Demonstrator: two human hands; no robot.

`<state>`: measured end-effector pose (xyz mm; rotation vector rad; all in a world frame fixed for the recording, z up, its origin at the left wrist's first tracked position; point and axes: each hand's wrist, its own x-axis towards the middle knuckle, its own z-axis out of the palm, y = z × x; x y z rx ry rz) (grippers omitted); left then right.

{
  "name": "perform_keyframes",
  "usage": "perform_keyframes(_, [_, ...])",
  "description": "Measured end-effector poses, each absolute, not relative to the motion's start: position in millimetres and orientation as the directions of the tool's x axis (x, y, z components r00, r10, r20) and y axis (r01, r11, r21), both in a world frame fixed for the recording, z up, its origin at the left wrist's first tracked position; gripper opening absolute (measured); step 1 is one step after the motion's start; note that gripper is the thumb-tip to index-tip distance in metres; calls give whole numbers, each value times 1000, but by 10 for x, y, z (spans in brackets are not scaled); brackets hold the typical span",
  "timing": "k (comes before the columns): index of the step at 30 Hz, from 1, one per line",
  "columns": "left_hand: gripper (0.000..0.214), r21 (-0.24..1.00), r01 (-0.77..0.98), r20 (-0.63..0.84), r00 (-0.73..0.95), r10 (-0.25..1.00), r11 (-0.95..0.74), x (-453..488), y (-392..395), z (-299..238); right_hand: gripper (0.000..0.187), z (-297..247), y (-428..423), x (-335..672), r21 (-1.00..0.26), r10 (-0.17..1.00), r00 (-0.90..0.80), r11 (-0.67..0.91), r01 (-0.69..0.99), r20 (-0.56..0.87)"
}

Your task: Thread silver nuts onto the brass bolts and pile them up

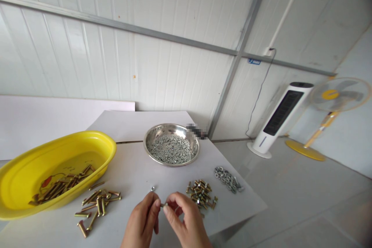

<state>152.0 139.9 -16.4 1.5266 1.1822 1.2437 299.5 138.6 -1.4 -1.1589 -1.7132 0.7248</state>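
Note:
Near the table's front edge, my left hand (143, 219) pinches a small brass-coloured bolt (162, 205), mostly hidden by the fingers. My right hand (186, 217) has thumb and forefinger closed on a small silvery nut (166, 204) at the bolt's end; how far it is threaded I cannot tell. Just beyond my left hand lies a single loose nut (153, 188). To the right of my hands is a pile of bolts with nuts on them (200, 193). On the left, loose bolts (100, 203) lie scattered.
A yellow tub (107, 149) with bolts inside stands at the left. Behind my hands sits a steel bowl (147, 151) of nuts. Loose nuts (228, 179) lie near the table's right edge. A tower fan (267, 139) and a yellow pedestal fan (316, 133) stand on the floor.

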Motion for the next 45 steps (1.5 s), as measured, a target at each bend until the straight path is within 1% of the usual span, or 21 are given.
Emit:
perform_keyframes(2, [35,928,198,303,97,948,-316,1524,1362,-133,41,-54,1388,2959,-904,955,-114,297,308,274])
perform_keyframes(4, [32,900,243,344,112,932,-362,1534,1323,-128,57,-95,1390,2933,-974,984,-131,143,178,120])
perform_keyframes(6, [31,889,284,343,106,933,-359,1541,1294,-132,66,-121,1391,2924,-997,979,-201,-20,70,-34])
perform_keyframes(8, [30,890,306,331,81,940,-339,1542,1281,-130,70,-117,1389,2933,-995,964,-247,-88,41,-95])
perform_keyframes(11, [31,906,288,310,45,950,-310,1530,1297,-116,64,-58,1383,2969,-992,988,-147,53,113,36])
perform_keyframes(13, [33,929,253,274,25,961,-271,1522,1324,-126,43,-5,1380,2991,-961,978,-91,201,190,186])
perform_keyframes(15, [36,961,189,204,10,979,-202,1518,1358,-169,21,34,1380,3001,-918,951,-101,308,250,291])
perform_keyframes(16, [38,978,137,159,12,987,-160,1519,1375,-201,19,44,1382,3002,-897,938,-117,346,275,326])
perform_keyframes(19, [44,999,-47,26,67,997,-23,1529,1415,-296,28,42,1390,2998,-840,912,-138,410,355,387])
perform_keyframes(22, [48,993,-106,-34,111,993,46,1538,1424,-324,25,30,1389,3008,-815,903,-143,428,390,406])
perform_keyframes(24, [50,1000,-24,-16,94,995,18,1537,1409,-291,17,32,1383,3019,-820,906,-143,422,385,399])
perform_keyframes(27, [47,976,182,108,52,993,-115,1533,1366,-197,4,32,1374,3017,-848,925,-148,380,369,349])
perform_keyframes(29, [42,938,251,230,65,971,-239,1534,1333,-141,23,15,1370,2997,-878,943,-157,331,347,293])
perform_keyframes(32, [33,894,246,360,103,927,-375,1544,1292,-112,50,-37,1362,2948,-949,976,-150,191,249,157])
perform_keyframes(35, [28,886,243,378,118,918,-396,1554,1269,-136,65,-84,1361,2910,-997,985,-170,-16,74,-29])
perform_keyframes(37, [28,894,245,353,127,927,-374,1550,1268,-156,71,-91,1371,2912,-994,973,-205,-105,3,-103])
perform_keyframes(38, [29,902,246,334,127,934,-356,1545,1273,-163,73,-84,1378,2924,-994,974,-201,-109,-7,-105])
perform_keyframes(40, [32,926,232,279,111,954,-298,1528,1296,-174,70,-54,1393,2962,-999,989,-148,-22,31,-26])
perform_keyframes(42, [36,960,176,206,80,975,-217,1506,1333,-191,49,-10,1400,3003,-980,987,-81,148,132,138])
perform_keyframes(44, [40,991,62,112,58,992,-116,1487,1377,-218,24,28,1398,3028,-927,956,-92,294,232,280])
perform_keyframes(45, [42,998,-8,58,64,996,-58,1481,1398,-234,24,40,1395,3031,-901,939,-112,343,266,325])
